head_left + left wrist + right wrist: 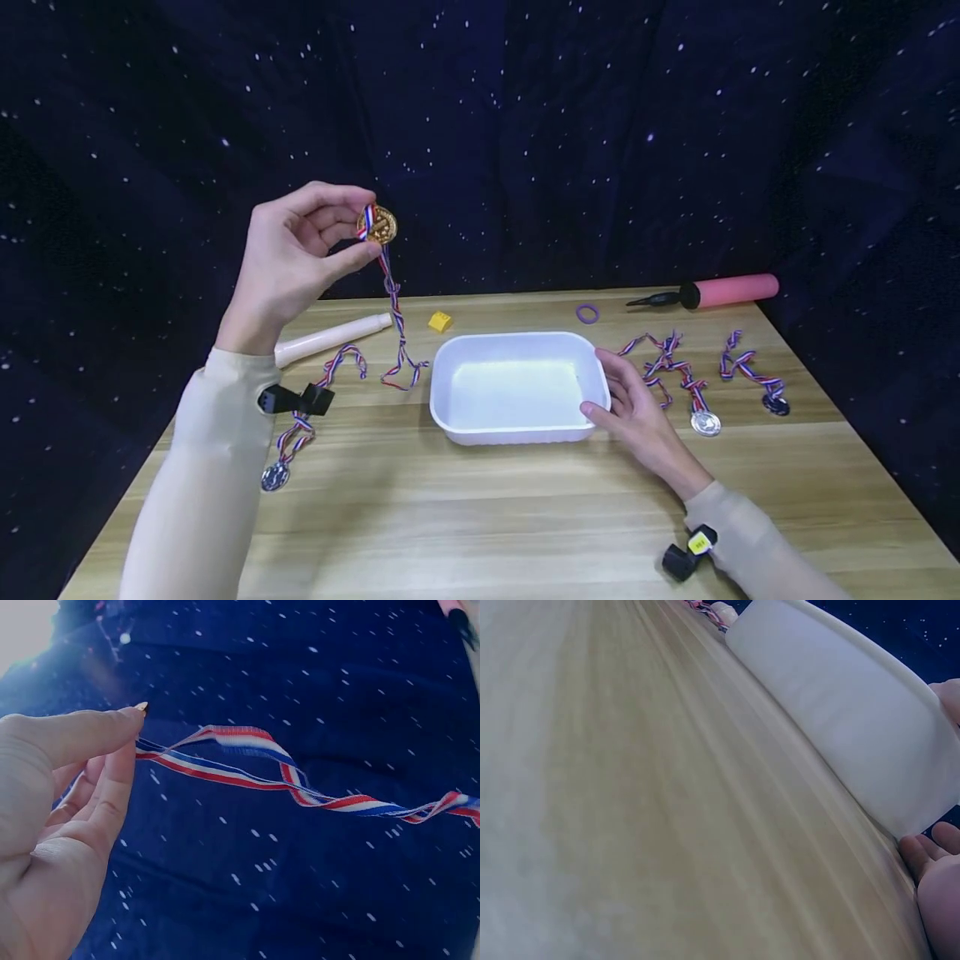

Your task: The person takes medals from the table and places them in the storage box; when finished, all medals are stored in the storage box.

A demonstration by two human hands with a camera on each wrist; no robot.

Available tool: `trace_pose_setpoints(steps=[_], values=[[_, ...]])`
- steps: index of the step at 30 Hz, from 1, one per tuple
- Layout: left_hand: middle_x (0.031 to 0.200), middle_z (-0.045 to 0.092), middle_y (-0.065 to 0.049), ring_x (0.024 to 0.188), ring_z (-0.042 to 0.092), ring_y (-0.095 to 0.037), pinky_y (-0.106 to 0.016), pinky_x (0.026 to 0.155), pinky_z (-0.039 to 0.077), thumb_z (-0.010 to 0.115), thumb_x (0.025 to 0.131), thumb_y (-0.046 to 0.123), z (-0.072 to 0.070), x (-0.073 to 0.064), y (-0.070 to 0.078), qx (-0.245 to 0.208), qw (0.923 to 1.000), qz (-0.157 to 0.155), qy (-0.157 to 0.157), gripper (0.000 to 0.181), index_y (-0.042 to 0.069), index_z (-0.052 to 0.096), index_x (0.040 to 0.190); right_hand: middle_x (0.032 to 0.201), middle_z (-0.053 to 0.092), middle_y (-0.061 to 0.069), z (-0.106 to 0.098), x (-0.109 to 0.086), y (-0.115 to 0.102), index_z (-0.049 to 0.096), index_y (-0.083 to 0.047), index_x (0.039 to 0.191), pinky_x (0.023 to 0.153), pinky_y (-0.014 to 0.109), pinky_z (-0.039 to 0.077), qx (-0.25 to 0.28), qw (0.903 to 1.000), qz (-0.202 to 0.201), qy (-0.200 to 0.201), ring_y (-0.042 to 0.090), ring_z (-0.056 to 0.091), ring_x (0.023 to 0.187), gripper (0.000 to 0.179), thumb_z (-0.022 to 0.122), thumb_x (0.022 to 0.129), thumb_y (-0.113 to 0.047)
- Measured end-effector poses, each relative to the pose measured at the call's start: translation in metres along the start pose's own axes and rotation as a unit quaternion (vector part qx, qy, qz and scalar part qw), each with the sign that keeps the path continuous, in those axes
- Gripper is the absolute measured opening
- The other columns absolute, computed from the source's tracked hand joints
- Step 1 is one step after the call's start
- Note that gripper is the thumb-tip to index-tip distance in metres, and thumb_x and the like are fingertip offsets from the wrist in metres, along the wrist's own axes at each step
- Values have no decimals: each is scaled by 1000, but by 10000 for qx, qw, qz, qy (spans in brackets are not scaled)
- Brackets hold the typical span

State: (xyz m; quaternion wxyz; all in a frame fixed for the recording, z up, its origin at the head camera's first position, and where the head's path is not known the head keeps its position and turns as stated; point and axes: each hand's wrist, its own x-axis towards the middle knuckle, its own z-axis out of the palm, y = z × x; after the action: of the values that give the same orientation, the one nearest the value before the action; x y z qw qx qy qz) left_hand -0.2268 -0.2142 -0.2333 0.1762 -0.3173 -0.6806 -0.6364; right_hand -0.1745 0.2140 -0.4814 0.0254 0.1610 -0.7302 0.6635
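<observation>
Raised above the table's back left, my left hand [288, 242] pinches a gold medal [382, 225] between thumb and fingers. Its red, white and blue ribbon [247, 742] is twisted and dangles down toward the tabletop. In the left wrist view only a sliver of the medal's edge shows at the fingertips. My right hand [637, 412] grips the right end of a white plastic tub [517, 436], thumb over the rim and fingers along the outer wall. No object shows inside the tub, which stands on the wooden table [480, 517].
Silver medals with ribbons lie at left [275, 476] and right [705, 422], with a darker-looking medal [776, 405] farther right. Along the back are a pale tube [333, 337], a yellow block [440, 322], a purple ring [587, 313] and a pink hand pump [735, 291]. A starry dark curtain [480, 150] hangs behind.
</observation>
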Motion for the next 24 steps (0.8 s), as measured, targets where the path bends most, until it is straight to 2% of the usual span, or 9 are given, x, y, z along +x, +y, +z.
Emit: trace_pose_setpoints(steps=[6,12,17,24], values=[[120,76,-20,102,76,-28,-28,97,66,83,76,-31,18,25,20,-261,9993,247,-23,55,-9,76,125,169,43,25,1,-1,-1,33,-2,170,121,14,43,4,10000,35,5,44,42,156,82,78,101,0],[117,77,-20,100,77,-28,-29,96,66,84,76,-31,42,37,29,-440,9980,310,-324,53,-9,76,124,170,42,25,1,0,-1,33,-2,170,120,15,44,6,10000,40,-9,44,42,156,82,78,101,0],[121,76,-20,102,75,-29,-31,98,66,85,78,-29,66,42,21,-373,9969,274,-643,53,-8,76,125,169,43,24,-1,0,-1,34,-3,169,119,14,44,5,10000,43,28,43,43,156,82,78,101,1],[125,75,-21,103,76,-29,-36,100,66,85,80,-26,106,43,-2,-443,9933,126,-1061,51,-10,73,127,170,42,24,0,0,0,34,-3,170,121,16,44,32,10000,48,3,44,43,156,83,78,100,1]])
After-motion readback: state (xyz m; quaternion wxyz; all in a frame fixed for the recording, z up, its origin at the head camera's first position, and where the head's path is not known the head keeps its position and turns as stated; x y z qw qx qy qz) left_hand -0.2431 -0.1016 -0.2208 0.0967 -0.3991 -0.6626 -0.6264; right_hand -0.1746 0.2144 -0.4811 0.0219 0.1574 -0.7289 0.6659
